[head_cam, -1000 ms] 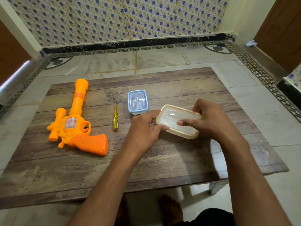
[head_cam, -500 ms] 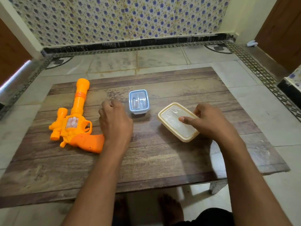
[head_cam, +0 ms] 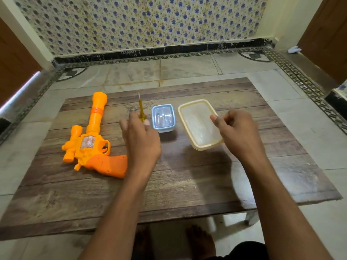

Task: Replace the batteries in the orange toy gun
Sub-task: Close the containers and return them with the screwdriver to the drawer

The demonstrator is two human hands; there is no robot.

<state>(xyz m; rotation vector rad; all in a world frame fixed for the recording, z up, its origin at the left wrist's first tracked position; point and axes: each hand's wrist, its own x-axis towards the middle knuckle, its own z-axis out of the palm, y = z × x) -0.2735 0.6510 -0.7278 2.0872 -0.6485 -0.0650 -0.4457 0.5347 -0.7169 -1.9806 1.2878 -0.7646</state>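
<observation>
1. The orange plastic toy gun (head_cam: 93, 145) lies flat on its side on the dark wood-grain surface (head_cam: 187, 194), barrel pointing away from the person. The grip, the likely site of the battery cover, faces up and is open to reach.
2. The left hand (head_cam: 140, 139), just right of the gun's grip, is closed around a slim yellow-handled screwdriver (head_cam: 141, 111) with the tip pointing up. This suggests the tool is being readied for a cover screw.
3. A small blue-rimmed clear plastic box (head_cam: 163, 118) stands to the right of the gun, beyond the left hand. Its contents appear to be batteries, though this cannot be confirmed.
4. A larger cream-lidded rectangular plastic container (head_cam: 199, 124) lies further right of the gun, lid on.
5. The right hand (head_cam: 238, 132) is loosely curled and holds nothing; its fingertips (head_cam: 215, 118) are at the container's near edge, probably steadying it.
</observation>
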